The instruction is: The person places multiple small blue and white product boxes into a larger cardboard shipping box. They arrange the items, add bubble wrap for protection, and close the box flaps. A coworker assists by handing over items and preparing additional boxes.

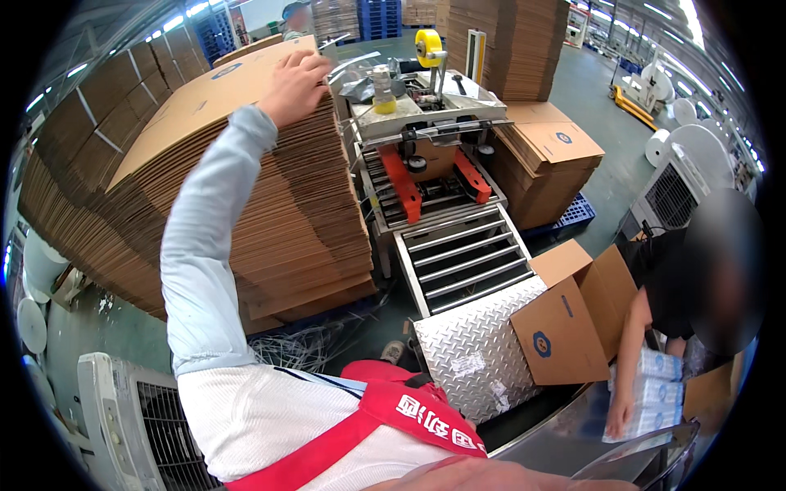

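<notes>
My left arm, in a pale blue sleeve, stretches over a tall stack of flattened cardboard boxes (270, 204). At the stack's far right edge, my left hand (296, 86) has its fingers bent over the rim of the top flattened cardboard box (205, 94). The fingertips are partly hidden, but the hand looks closed on that edge. My right hand is out of view. Right of the stack stands a carton sealing machine (426, 123) with a yellow tape roll (427, 49) and orange-red guides (401, 184).
A roller table (467, 254) leads from the machine to a diamond-plate metal surface (467, 344). An open carton (565, 335) rests there. At right, a co-worker's arm (629, 360) reaches toward plastic-wrapped packs (655, 393). More flat cartons (548, 155) and an air cooler (135, 417) stand around.
</notes>
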Tool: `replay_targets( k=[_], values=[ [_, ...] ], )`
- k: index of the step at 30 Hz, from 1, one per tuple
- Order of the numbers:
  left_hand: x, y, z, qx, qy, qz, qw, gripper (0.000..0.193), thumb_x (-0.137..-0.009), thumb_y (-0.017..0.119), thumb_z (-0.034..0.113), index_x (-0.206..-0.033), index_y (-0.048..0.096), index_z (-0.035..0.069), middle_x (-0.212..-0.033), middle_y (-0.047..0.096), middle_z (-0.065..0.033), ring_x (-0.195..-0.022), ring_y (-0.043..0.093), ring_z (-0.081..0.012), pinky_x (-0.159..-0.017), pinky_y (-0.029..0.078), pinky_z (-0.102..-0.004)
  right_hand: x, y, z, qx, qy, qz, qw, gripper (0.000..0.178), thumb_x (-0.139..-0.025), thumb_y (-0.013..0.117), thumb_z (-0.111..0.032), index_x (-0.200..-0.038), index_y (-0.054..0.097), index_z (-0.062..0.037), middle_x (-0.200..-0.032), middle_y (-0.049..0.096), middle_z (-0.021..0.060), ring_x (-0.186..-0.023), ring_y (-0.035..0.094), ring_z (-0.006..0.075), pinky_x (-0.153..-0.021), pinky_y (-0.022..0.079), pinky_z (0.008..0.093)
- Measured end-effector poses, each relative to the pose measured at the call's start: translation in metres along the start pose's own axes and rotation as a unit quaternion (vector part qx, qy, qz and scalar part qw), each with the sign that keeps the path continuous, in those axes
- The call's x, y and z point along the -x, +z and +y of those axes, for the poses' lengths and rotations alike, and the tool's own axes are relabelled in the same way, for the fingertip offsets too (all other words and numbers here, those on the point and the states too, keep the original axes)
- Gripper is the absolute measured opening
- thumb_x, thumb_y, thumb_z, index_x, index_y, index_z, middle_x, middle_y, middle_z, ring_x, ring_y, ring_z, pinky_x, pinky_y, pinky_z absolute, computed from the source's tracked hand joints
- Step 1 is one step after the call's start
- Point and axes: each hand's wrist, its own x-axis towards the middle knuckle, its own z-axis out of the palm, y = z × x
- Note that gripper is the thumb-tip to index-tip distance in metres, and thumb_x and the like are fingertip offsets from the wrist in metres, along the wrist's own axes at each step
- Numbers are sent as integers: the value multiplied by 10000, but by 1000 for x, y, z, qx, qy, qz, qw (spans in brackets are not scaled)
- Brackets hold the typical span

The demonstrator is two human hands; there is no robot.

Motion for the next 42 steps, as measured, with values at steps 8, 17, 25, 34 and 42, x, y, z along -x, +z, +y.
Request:
replay_targets(
  k=[8, 17, 25, 34, 42],
  values=[
    [-19, -20, -80, -125, 136, 23, 983, 278, -897, 608, 301, -1068, 603, 81, -1142, 628, -116, -1097, 582, -296, -918, 460, -390, 0, 11, 13, 11, -5, -12, 1000, 346, -905, 552, -328, -1072, 626, -34, -863, 665, 76, -741, 632, 165, -653, 512, 311],
    [-128, -68, 84, -72, 138, 288, 945, 103, -852, 647, 254, -867, 678, 157, -763, 642, -47, -663, 633, -214, -535, 489, -319, -15, 25, 13, 18, -64, 0, 998, 269, -898, 599, -258, -1006, 667, -20, -801, 672, 74, -685, 632, 151, -610, 509, 297],
    [-190, 31, 234, 286, 296, 243, 878, 243, -903, 562, 348, -958, 619, 118, -823, 589, -26, -731, 564, -167, -613, 450, -292, 78, 82, -280, 26, -378, 162, 911, 914, -701, 829, -134, -1430, 281, -73, -1356, 341, 129, -1152, 479, 258, -918, 452, 376],
    [-155, 294, 262, 715, -204, 24, 668, 401, -960, 466, 453, -1061, 553, 75, -891, 529, -1, -808, 487, -115, -702, 406, -262, 177, -51, -304, -192, -366, 438, 798, 472, -789, 740, -12, -1195, 498, -6, -1121, 543, 92, -1045, 540, 166, -904, 458, 309],
    [-32, 212, 313, 747, -146, -434, 482, 697, -750, 779, 359, -1265, 370, 126, -1148, 482, -30, -1028, 481, -148, -813, 398, -301, 179, 2, -330, -154, -291, 693, 642, 803, -725, 810, -169, -1320, 297, -5, -1280, 378, 147, -1215, 376, 262, -1066, 273, 368]
  ],
)
